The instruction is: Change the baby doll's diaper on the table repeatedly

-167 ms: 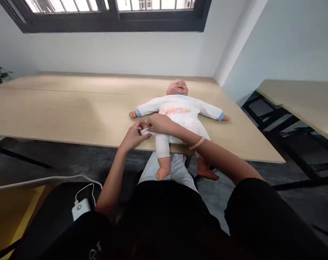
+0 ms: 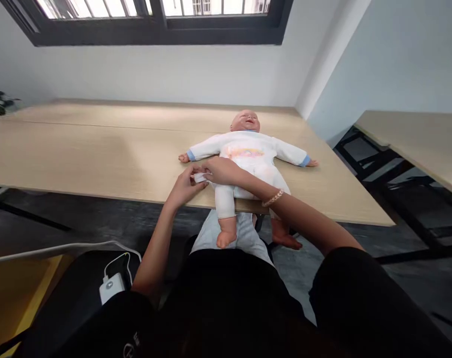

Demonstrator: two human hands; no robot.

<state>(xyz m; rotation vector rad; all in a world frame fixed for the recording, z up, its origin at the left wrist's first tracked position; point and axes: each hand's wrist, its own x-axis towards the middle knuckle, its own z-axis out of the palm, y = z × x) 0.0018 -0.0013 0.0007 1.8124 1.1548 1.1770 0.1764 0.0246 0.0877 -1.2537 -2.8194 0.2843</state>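
A baby doll (image 2: 247, 144) in a white outfit with blue cuffs lies on its back on the table, its head toward the wall and its feet over the front edge. Beside its hip on the left, my left hand (image 2: 184, 186) pinches a small white strip of soft material (image 2: 200, 177). My right hand (image 2: 220, 170) reaches across the doll's leg and is closed on the strip's other end. Whether this strip belongs to the doll's clothing I cannot tell; my fingers partly cover it.
The light wooden table (image 2: 80, 154) runs along the wall under a barred window (image 2: 218, 22). A second table (image 2: 419, 139) stands at the right. By my left side, a white power bank (image 2: 112, 287) with a cable rests near a yellow object (image 2: 28, 293).
My fingers have shifted slightly around the white strip, and more of it shows flat between my hands. The doll lies as before.
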